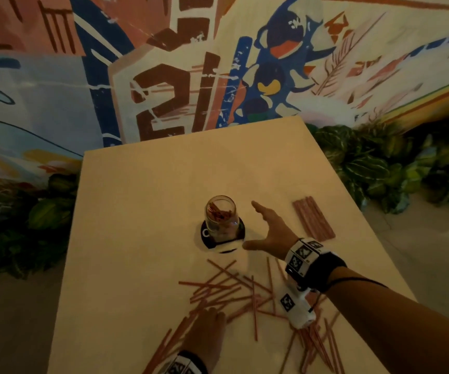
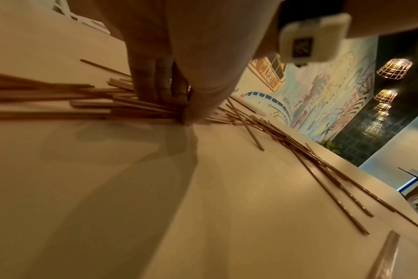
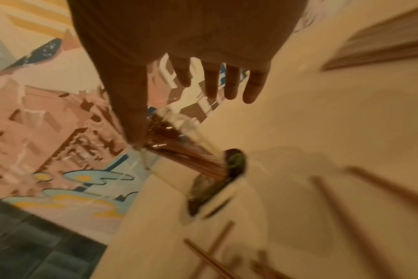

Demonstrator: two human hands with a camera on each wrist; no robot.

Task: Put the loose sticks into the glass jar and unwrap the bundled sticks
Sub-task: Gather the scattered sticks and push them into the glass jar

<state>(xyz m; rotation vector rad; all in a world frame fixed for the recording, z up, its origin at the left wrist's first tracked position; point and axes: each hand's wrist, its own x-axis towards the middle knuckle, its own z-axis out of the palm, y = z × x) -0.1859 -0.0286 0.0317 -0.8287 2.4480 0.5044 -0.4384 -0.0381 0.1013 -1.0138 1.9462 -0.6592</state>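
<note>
Sticks (image 1: pixel 226 290) thin, straight, scattered; jar (image 1: pixel 221 215) clear glass.

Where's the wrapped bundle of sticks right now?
Head view: the bundle lies flat at the table's right edge, right of the open right hand and glass jar.

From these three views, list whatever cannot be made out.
- Left hand: the head view's bottom edge cuts its wrist; in the left wrist view the palm hides how many loose sticks the fingers grip.
- Glass jar: motion blur in the right wrist view, and the right hand covers its rim; stick count unreadable.
- Bundled sticks: any wrapping is too small and dim in the head view.
</note>
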